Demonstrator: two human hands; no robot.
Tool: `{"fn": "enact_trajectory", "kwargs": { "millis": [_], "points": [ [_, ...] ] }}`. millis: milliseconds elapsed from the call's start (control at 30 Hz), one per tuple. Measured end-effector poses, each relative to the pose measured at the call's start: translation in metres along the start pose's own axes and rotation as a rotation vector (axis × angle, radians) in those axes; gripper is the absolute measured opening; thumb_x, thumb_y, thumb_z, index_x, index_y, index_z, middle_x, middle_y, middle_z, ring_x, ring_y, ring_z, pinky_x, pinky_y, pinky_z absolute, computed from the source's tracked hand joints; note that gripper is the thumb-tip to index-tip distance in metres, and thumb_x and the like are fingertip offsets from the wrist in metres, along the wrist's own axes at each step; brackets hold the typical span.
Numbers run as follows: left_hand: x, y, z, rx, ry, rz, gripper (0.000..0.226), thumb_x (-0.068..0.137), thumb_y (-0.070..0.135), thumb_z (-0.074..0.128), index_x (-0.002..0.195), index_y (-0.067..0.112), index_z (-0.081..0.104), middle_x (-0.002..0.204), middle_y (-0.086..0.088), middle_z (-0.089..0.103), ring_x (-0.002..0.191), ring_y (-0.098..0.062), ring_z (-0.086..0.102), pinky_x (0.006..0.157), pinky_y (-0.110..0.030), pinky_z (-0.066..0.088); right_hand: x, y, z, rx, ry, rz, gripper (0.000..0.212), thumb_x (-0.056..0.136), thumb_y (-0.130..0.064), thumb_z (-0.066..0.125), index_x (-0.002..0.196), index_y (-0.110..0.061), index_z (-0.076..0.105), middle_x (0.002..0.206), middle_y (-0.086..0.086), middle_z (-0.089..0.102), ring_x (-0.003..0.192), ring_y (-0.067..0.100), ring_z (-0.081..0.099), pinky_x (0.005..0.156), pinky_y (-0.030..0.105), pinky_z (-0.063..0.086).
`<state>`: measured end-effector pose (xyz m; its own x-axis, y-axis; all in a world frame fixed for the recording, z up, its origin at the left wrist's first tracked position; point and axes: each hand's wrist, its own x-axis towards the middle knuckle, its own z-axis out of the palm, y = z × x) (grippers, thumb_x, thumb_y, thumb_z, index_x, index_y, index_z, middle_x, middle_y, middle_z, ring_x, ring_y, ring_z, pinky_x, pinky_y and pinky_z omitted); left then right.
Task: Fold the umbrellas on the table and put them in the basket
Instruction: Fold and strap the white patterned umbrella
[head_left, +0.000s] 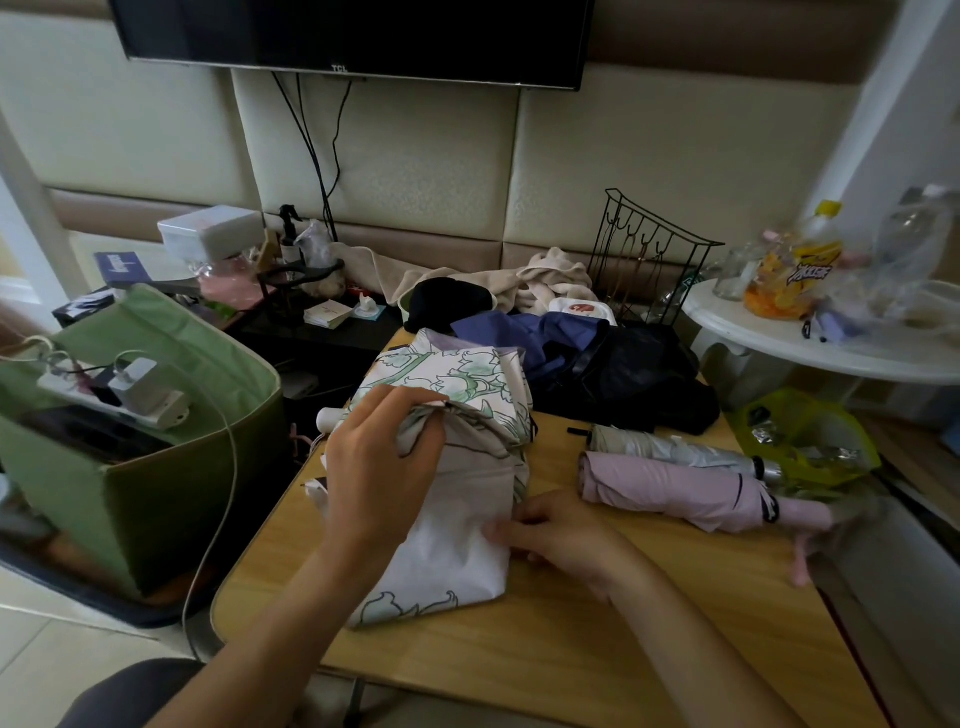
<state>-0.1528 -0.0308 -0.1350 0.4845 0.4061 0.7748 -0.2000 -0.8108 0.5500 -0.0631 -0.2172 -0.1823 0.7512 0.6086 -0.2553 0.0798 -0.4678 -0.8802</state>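
While both hands pinch it: one floral umbrella, left hand, right hand; two rolled umbrellas beside.

The umbrella being handled is white-ish lilac with green leaf and flower outlines printed on it. Next to it there's a plain pale pink umbrella, and behind that a silvery grey one. Further back sit a dark blue umbrella and a black one. The table is light yellowish wood grain. The fabric basket is sage green, and the little plastic basket on the right is neon yellow-green.
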Motion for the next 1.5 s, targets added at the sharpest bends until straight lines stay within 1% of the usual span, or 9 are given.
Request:
{"fn": "enact_trajectory", "kwargs": {
  "millis": [267, 567, 700, 900, 1000, 1100, 1233, 1367, 1500],
  "points": [
    [0.002, -0.003, 0.001, -0.028, -0.051, -0.002, 0.018, 0.088, 0.001, 0.071, 0.098, 0.015, 0.074, 0.098, 0.01, 0.066, 0.09, -0.007, 0.064, 0.075, -0.027, 0.053, -0.005, -0.013, 0.004, 0.19, 0.104, -0.237, 0.028, 0.106, -0.041, 0.054, 0.095, -0.016, 0.06, 0.095, 0.01, 0.063, 0.091, 0.018, 0.06, 0.083, 0.036, 0.044],
    [-0.003, -0.007, 0.002, 0.027, -0.2, 0.031, 0.014, 0.088, 0.013, 0.069, 0.1, 0.018, 0.073, 0.099, 0.01, 0.065, 0.089, -0.008, 0.061, 0.071, -0.028, 0.051, -0.012, -0.004, -0.007, 0.009, -0.188, -0.081, 0.021, 0.091, -0.029, 0.08, 0.097, -0.01, 0.077, 0.086, 0.0, 0.075, 0.077, 0.014, 0.069, 0.071, 0.029, 0.054],
    [-0.006, -0.008, 0.002, 0.1, -0.256, 0.049, 0.02, 0.087, 0.01, 0.076, 0.104, 0.02, 0.071, 0.101, 0.008, 0.065, 0.088, -0.013, 0.061, 0.07, -0.024, 0.044, -0.01, -0.001, -0.001, 0.158, -0.066, -0.181, 0.02, 0.099, -0.027, 0.07, 0.112, -0.013, 0.075, 0.112, 0.002, 0.077, 0.107, 0.017, 0.071, 0.095, 0.034, 0.053],
    [-0.021, 0.003, -0.001, 0.528, -0.155, 0.166, 0.065, 0.084, 0.036, 0.072, 0.142, 0.018, 0.052, 0.14, -0.015, 0.044, 0.129, -0.034, 0.045, 0.105, -0.046, 0.033, -0.006, -0.009, 0.004, 0.273, 0.187, -0.214, 0.028, 0.101, -0.033, 0.065, 0.09, -0.007, 0.063, 0.084, 0.002, 0.074, 0.076, 0.011, 0.067, 0.065, 0.025, 0.046],
    [-0.031, 0.029, -0.01, 0.376, 0.036, 0.495, 0.025, 0.091, 0.025, 0.065, 0.113, 0.017, 0.055, 0.118, -0.011, 0.047, 0.101, -0.028, 0.05, 0.085, -0.038, 0.038, -0.003, -0.015, 0.006, 0.343, 0.24, -0.196, 0.026, 0.101, -0.028, 0.066, 0.091, -0.005, 0.064, 0.073, -0.001, 0.07, 0.064, 0.01, 0.062, 0.053, 0.021, 0.043],
    [-0.04, 0.038, -0.015, 0.205, -0.301, 0.724, 0.009, 0.094, 0.021, 0.067, 0.098, 0.015, 0.061, 0.093, -0.003, 0.058, 0.078, -0.023, 0.053, 0.068, -0.036, 0.046, 0.001, -0.015, 0.006, 0.429, 0.24, -0.202, 0.026, 0.102, -0.023, 0.064, 0.093, 0.001, 0.062, 0.065, -0.004, 0.064, 0.06, 0.01, 0.056, 0.051, 0.02, 0.041],
    [-0.04, 0.007, -0.002, 0.454, -0.505, 0.428, 0.049, 0.08, 0.029, 0.08, 0.125, 0.022, 0.06, 0.118, 0.001, 0.058, 0.106, -0.02, 0.057, 0.085, -0.036, 0.052, 0.0, -0.016, 0.004, 0.495, 0.199, -0.211, 0.02, 0.102, -0.027, 0.063, 0.106, -0.01, 0.072, 0.082, -0.006, 0.073, 0.076, 0.008, 0.066, 0.064, 0.02, 0.05],
    [-0.013, -0.011, -0.008, 0.35, -0.408, 0.217, 0.012, 0.085, 0.021, 0.072, 0.097, 0.022, 0.072, 0.093, 0.005, 0.066, 0.082, -0.018, 0.065, 0.067, -0.029, 0.045, -0.004, -0.017, 0.0, 0.324, 0.119, -0.315, 0.023, 0.099, -0.021, 0.06, 0.118, -0.026, 0.072, 0.114, -0.009, 0.074, 0.108, 0.003, 0.064, 0.09, 0.018, 0.052],
    [-0.003, -0.016, -0.014, 0.263, -0.377, 0.073, 0.01, 0.089, 0.027, 0.068, 0.092, 0.021, 0.075, 0.09, 0.01, 0.069, 0.075, -0.006, 0.062, 0.058, -0.01, 0.038, -0.006, -0.017, 0.005, -0.012, 0.156, -0.408, 0.022, 0.095, -0.019, 0.074, 0.116, -0.02, 0.069, 0.105, -0.017, 0.069, 0.098, -0.011, 0.06, 0.078, 0.007, 0.044]
  ]
}}
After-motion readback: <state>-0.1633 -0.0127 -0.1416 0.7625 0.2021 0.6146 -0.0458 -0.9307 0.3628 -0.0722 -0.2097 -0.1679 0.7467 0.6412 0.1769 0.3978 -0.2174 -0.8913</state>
